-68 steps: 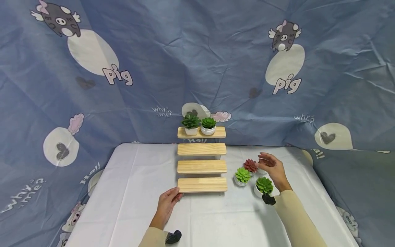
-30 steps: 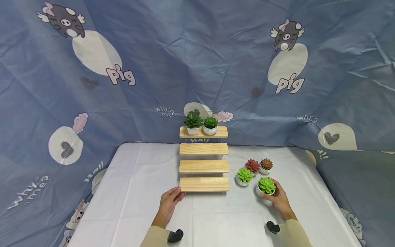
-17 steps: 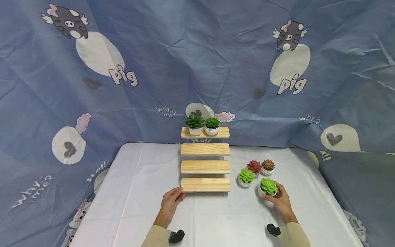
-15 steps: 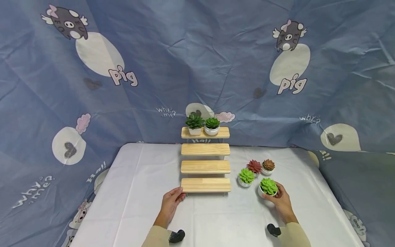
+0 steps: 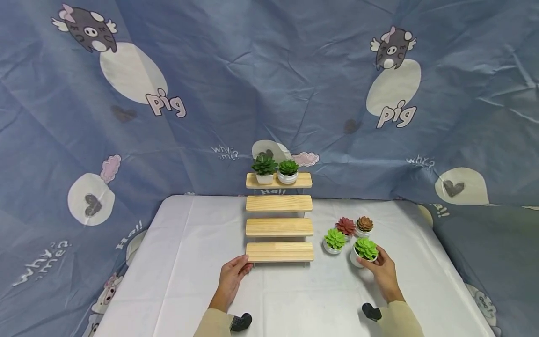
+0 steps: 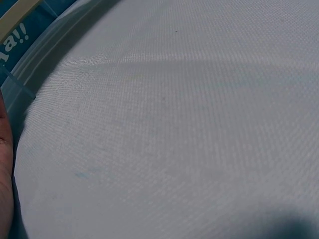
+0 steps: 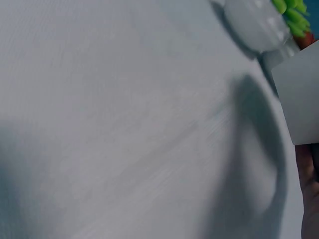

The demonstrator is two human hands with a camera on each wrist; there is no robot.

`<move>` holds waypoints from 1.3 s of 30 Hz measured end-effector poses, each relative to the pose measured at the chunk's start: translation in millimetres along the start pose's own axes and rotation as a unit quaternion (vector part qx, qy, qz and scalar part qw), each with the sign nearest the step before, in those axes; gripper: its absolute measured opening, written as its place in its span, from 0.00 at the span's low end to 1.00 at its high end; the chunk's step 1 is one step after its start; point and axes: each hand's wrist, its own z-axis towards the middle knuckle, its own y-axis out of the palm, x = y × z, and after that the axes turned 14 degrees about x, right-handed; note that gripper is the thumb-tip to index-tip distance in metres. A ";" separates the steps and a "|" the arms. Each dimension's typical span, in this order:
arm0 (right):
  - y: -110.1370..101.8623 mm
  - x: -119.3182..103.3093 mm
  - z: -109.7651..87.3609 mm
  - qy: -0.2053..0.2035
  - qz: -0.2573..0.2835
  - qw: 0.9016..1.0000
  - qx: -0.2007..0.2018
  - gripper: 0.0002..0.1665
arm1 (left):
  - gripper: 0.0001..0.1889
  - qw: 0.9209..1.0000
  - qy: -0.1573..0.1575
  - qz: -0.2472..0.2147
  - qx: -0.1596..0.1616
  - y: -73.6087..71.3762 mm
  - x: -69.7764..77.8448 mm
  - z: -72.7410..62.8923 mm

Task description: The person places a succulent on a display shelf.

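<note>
My right hand [image 5: 385,274] grips a bright green potted succulent [image 5: 365,249] by its white pot, thumb on the near side. The pot tilts a little. In the right wrist view this white pot [image 7: 299,99] stands off the cloth, with a shadow below it, and only part of the hand [image 7: 309,194] shows. My left hand [image 5: 231,278] pinches the left end of the lowest board of a four-step wooden plant stand [image 5: 280,252]. Only an edge of the left hand [image 6: 5,164] enters the left wrist view.
A dark green succulent in a square pot [image 5: 264,168] and another in a round pot [image 5: 288,172] stand on the top step. Right of the stand sit a light green succulent [image 5: 335,239], a red one [image 5: 345,226] and a brown one [image 5: 364,224]. A patterned blue curtain [image 5: 269,93] hangs behind.
My right hand came down from beside the brown succulent to the nearest green one and took hold of its pot. In the last half second the pot has risen slightly and tilted. My left hand stays put.
</note>
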 end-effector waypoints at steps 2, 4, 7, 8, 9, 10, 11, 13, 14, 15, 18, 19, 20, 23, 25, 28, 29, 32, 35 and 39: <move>0.3 -5.0 -0.8 -0.004 -0.003 1.000 0.004 0.48 | 0.04 1.000 0.000 0.002 0.000 0.0 -0.4 0.2; 1.5 -10.3 -2.0 -0.008 -0.006 1.000 0.011 0.47 | 0.04 1.000 -0.003 0.003 0.001 0.0 -0.6 0.4; 4.3 -19.4 -4.9 -0.016 -0.005 1.000 0.017 0.46 | 0.04 1.000 -0.005 0.001 0.001 -0.2 -0.7 0.4; 5.6 -23.1 -5.8 -0.017 -0.004 1.000 0.016 0.46 | 0.04 1.000 -0.004 0.001 0.001 -0.3 -0.8 0.4; 6.9 -27.1 -6.8 -0.018 -0.003 1.000 0.015 0.45 | 0.04 1.000 -0.005 0.000 0.003 -0.4 -0.7 0.1; 7.9 -31.2 -8.3 -0.018 -0.002 1.000 0.012 0.45 | 0.04 1.000 -0.005 0.001 0.004 -0.5 -0.7 -0.1; 8.8 -35.7 -9.7 -0.019 -0.002 1.000 0.009 0.46 | 0.04 1.000 -0.005 0.002 0.006 -0.7 -0.7 -0.4; 11.4 -45.3 -11.9 -0.021 -0.005 1.000 0.003 0.46 | 0.04 1.000 -0.007 0.005 0.008 -0.8 -0.7 -0.9; 13.0 -50.3 -12.7 -0.024 -0.007 1.000 0.001 0.45 | 0.04 1.000 -0.008 0.005 0.009 -0.8 -0.6 -1.2; 14.9 -55.3 -13.6 -0.030 -0.006 1.000 0.001 0.45 | 0.04 1.000 -0.008 0.005 0.008 -0.7 -0.3 -1.4; 22.0 -69.1 -14.9 -0.052 0.004 0.999 -0.006 0.43 | 0.04 1.000 -0.007 0.004 0.004 -0.2 -0.1 -1.2; 24.6 -73.0 -15.4 -0.062 0.011 0.998 -0.011 0.43 | 0.04 1.000 -0.005 0.003 0.002 0.1 0.3 -1.3; 27.2 -76.5 -15.6 -0.072 0.018 0.997 -0.016 0.43 | 0.04 1.000 -0.004 0.003 0.001 0.3 0.5 -1.3; 35.1 -84.8 -16.5 -0.098 0.036 0.994 -0.036 0.42 | 0.04 1.000 -0.002 0.006 0.000 0.4 0.7 -1.4; 40.7 -89.3 -16.5 -0.111 0.043 0.992 -0.048 0.41 | 0.05 1.000 -0.003 0.010 0.001 0.1 0.9 -1.6; 49.8 -95.8 -14.9 -0.127 0.050 0.989 -0.062 0.40 | 0.06 1.000 -0.002 0.016 0.003 -0.7 0.8 -1.5; 53.2 -98.2 -14.0 -0.133 0.051 0.988 -0.066 0.40 | 0.06 1.000 0.000 0.018 0.003 -0.8 0.7 -1.3; 64.1 -107.2 -11.1 -0.142 0.056 0.985 -0.078 0.41 | 0.07 1.000 -0.001 0.019 0.010 -0.3 1.0 -0.9; 75.6 -117.4 -9.1 -0.142 0.053 0.985 -0.085 0.43 | 0.07 1.000 -0.002 0.019 0.013 0.4 1.1 -0.8; 91.6 -129.7 -8.8 -0.140 0.052 0.984 -0.095 0.44 | 0.07 1.000 -0.004 0.020 0.012 -0.2 0.5 -0.8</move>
